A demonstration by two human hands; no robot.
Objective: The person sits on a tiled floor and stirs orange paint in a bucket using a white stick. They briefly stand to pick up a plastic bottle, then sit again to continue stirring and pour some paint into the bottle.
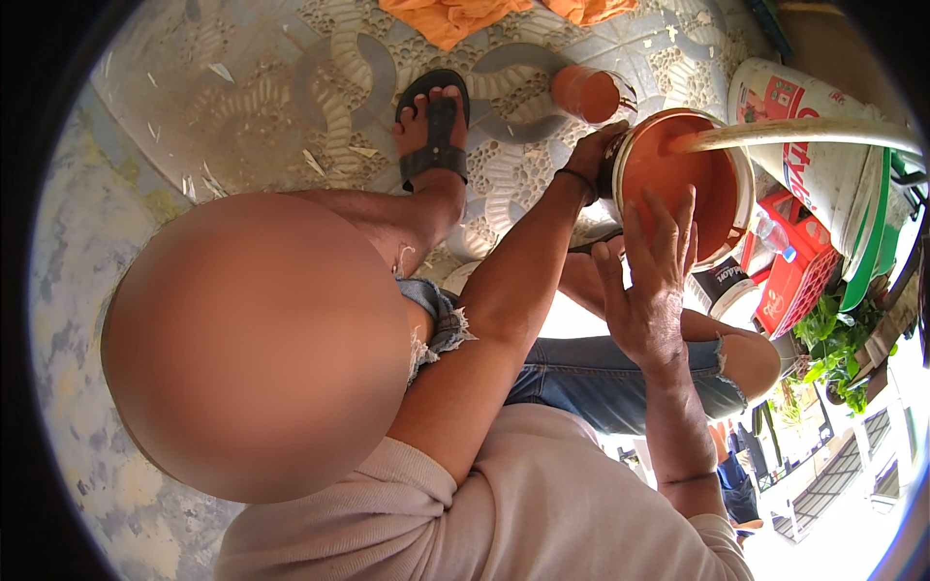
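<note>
A paint bucket (748,198) with a pale rim holds orange-red paint or its coating inside. My left hand (599,160), a dark band at its wrist, grips the bucket's left side with its fingers partly hidden. Over the near part of the bucket's mouth, my right hand (651,281) has its fingers stretched and spread, holding nothing; whether it touches the rim I cannot tell. A pale stick or hose (804,134), curved in this view, reaches from the right into the bucket, its end tinted orange. Beyond my left hand stands a small orange-red container (584,94).
Orange cloth (455,17) lies at the far edge of the patterned floor (339,87). To the right are a big white bucket (823,107), a green lid (867,232), a red crate (796,276), a plastic bottle (775,237) and a black-and-white tub (725,289). My sandalled foot (433,126) is at left.
</note>
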